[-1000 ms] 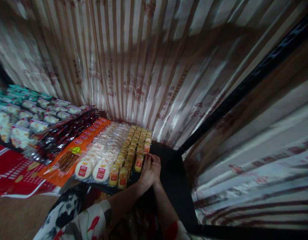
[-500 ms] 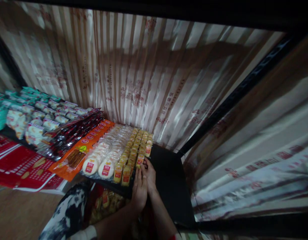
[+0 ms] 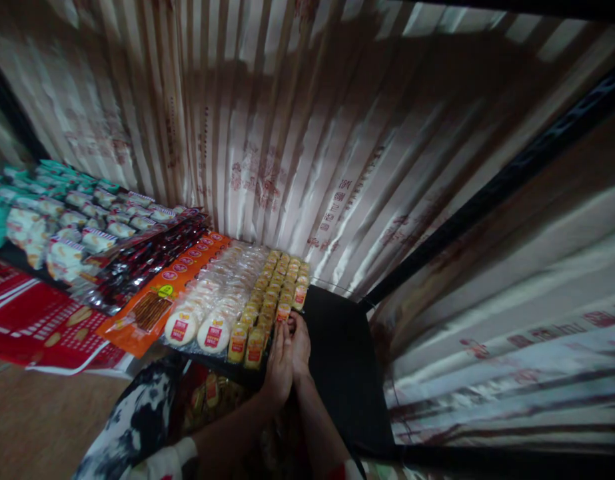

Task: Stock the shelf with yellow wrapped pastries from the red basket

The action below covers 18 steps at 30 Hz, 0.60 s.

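A yellow packet stood at the fingertips, at the near end of the third row from the left, set back from the front edge of the black shelf. The left hand was held nearly straight, fingers side by side and pointing toward the rear edge. The right hand lay against it, fingers bent in at the packet's near end. The fingertips were partly hidden, so whether either grip was clamped on the packet could not be told. Both forearms reached in over the front edge, close together.

Two longer rows stood to the left, nearly at that edge; a shorter row ended farther back on the right. Beyond the right hand, dark shelf surface ran to the right edge and the back right corner, where a black post rose. Striped sheeting hung along the rear edge. Leftward lay white round packets, an orange bag, dark red packets and white-and-teal packets.
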Motion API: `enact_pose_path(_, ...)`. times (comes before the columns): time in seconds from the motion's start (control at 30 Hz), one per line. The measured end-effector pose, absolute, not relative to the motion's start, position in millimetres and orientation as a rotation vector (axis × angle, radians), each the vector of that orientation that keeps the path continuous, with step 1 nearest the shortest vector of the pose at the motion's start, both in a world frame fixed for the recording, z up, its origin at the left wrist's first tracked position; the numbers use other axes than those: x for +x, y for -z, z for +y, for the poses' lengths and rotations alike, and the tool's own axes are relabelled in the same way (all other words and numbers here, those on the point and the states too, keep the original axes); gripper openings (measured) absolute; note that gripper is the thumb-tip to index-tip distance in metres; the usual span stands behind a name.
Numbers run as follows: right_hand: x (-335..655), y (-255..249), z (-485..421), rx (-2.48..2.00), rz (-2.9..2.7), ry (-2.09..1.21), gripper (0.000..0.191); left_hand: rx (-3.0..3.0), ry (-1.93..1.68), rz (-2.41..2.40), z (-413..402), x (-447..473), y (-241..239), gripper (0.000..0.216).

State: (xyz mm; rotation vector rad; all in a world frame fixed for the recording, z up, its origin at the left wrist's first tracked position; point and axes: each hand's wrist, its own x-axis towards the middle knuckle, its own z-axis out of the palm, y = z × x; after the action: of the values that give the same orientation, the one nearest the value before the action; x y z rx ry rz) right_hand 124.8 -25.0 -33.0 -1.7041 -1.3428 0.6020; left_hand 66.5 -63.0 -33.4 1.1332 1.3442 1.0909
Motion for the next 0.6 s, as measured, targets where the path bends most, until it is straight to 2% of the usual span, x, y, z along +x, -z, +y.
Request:
enact_pose_path(0.33, 122.5, 36.3, -38.9, -1.674, -1.336, -0.514, 0.044, 1.196, -1.087, 1.410, -72.2, 62.1, 25.7, 0.044)
enact_pose_path(0.6, 105.6, 32.8, -103.6, -1.639, -1.384, -0.489, 0.043, 1.494, -1.126, 1.313, -139.9, 31.7, 24.3, 0.046)
